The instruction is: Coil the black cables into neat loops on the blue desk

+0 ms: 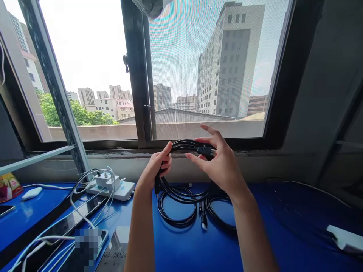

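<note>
A coil of black cable (187,195) is held up above the blue table in front of the window. My left hand (154,166) is closed round its left side, thumb on top. One plug end (157,185) hangs below that hand. My right hand (222,160) is at the coil's right side, round a black video-type plug (204,151) whose metal tip points toward the palm. Its thumb is stretched out below the plug and its index finger is raised; other fingers go behind the coil. Below lie two more black cable coils, a left one (177,224) and a right one (222,217).
On the left, a white power strip (124,190) carries chargers and tangled white cords. Phones lie in front, one pixelated (85,245). A metal shelf post (56,83) rises at the left. A white block-shaped thing (346,238) with dark leads sits far right.
</note>
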### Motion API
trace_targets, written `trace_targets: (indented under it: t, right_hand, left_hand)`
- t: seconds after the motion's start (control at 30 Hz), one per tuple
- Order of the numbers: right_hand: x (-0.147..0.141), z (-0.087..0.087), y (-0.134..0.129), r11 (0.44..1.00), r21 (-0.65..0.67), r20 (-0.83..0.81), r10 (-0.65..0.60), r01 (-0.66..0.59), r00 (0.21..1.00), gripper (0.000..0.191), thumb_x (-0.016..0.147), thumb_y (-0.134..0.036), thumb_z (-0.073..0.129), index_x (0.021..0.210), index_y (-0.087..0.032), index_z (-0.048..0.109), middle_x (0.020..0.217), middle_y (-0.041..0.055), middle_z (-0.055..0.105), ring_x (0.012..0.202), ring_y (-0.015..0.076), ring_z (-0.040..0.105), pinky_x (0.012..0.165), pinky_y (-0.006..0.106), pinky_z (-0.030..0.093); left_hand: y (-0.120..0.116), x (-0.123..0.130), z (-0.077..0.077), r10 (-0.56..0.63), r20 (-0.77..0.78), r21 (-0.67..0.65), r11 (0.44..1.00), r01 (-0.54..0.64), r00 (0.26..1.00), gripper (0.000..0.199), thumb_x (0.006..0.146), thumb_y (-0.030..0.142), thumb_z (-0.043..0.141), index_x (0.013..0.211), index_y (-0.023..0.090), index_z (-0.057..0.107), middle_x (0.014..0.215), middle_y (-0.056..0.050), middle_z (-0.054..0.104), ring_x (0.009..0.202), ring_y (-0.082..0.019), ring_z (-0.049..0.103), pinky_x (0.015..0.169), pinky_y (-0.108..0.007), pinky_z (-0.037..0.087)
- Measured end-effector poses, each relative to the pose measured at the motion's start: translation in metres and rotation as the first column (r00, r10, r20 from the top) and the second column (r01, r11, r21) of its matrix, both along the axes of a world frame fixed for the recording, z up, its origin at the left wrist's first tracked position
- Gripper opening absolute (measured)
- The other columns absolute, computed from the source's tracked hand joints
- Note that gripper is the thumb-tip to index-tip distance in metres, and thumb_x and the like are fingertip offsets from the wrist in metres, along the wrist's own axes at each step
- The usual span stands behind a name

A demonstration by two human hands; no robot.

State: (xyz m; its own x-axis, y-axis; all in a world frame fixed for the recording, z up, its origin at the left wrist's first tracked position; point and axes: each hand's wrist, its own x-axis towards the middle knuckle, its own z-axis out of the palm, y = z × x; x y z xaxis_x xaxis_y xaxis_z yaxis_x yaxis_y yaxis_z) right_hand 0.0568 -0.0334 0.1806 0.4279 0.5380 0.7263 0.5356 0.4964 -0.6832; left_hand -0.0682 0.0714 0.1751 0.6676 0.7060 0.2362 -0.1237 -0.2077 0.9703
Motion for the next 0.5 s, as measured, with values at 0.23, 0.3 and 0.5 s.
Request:
trace_targets:
  t: [0.23, 0.3, 0.5]
  right_hand:
    - [0.014, -0.020, 0.028, 0.951, -0.297, 0.116, -0.054, 0.087, 0.992, 0.026, 0.080, -0.024, 0.066, 0.106, -0.018, 0.067, 0.105, 0.0052, 0.066, 0.042, 0.0024, 0.051, 0.046, 0.020, 0.051]
    - [0.017, -0.028, 0.037, 0.872, -0.479, 0.093, -0.062, 0.099, 0.994, 0.039, 0.083, -0.018, 0.063, 0.122, -0.022, 0.060, 0.105, 0.0045, 0.065, 0.041, 0.0023, 0.051, 0.042, 0.018, 0.049]
    - [0.021, -0.066, 0.064, 0.582, -0.812, 0.112, 0.067, 0.053, 0.991, 0.015, 0.092, -0.021, 0.054, 0.099, -0.012, 0.064, 0.079, 0.0013, 0.064, 0.054, 0.0077, 0.058, 0.052, 0.021, 0.052]
  left_hand:
    - [0.006, -0.001, -0.004, 0.092, -0.235, -0.062, 0.992, -0.109, 0.968, 0.049, 0.093, 0.050, 0.038, 0.055, 0.020, 0.029, 0.041, 0.009, 0.026, 0.029, -0.002, 0.030, 0.032, -0.017, 0.016]
    - [0.013, -0.003, -0.008, 0.103, -0.308, -0.042, 0.992, -0.122, 0.946, 0.040, 0.092, 0.047, 0.043, 0.064, 0.020, 0.037, 0.040, 0.010, 0.031, 0.031, -0.004, 0.040, 0.034, -0.015, 0.025]
    - [0.048, -0.001, -0.055, 0.170, -0.609, 0.087, 0.985, -0.148, 0.774, 0.022, 0.079, 0.028, 0.062, 0.071, 0.021, 0.044, 0.040, 0.009, 0.044, 0.038, -0.013, 0.054, 0.045, -0.023, 0.047]
